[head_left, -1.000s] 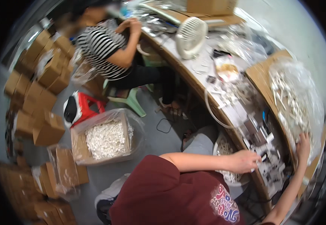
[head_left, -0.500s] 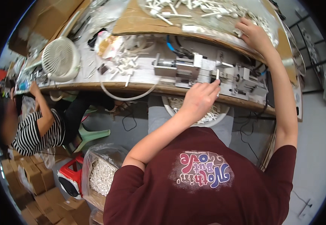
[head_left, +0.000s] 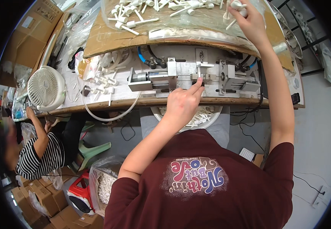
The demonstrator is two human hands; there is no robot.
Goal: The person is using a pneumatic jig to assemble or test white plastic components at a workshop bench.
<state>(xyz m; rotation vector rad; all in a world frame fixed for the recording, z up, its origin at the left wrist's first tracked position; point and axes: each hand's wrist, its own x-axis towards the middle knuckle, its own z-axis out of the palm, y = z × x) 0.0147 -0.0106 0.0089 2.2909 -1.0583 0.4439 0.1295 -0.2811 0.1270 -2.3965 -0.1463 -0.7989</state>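
My left hand (head_left: 183, 104) reaches the metal fixture (head_left: 203, 76) at the bench's middle. Its index and middle fingers lie close together with the tips at the small clamp block; the thumb is hidden, as is anything pinched there. Up at the far right, my right hand (head_left: 252, 23) has its fingers closed around white stemmed plastic pieces (head_left: 237, 5) with rounded heads. It is above the clear plastic sheet (head_left: 211, 23) on the cardboard (head_left: 108, 36). More loose white stemmed pieces (head_left: 135, 13) lie on that sheet.
A round tub (head_left: 216, 116) of white parts rests on my lap. Metal cylinders with blue hoses (head_left: 140, 55) flank the fixture. A clear tube (head_left: 104, 119) loops over the bench edge. Left are a white fan (head_left: 45, 88) and a person in a striped top (head_left: 39, 156).
My right hand has lifted from the pile on the sheet and now grips white pieces. My left fingertips remain at the fixture. The whole view has shifted, with the bench appearing farther left.
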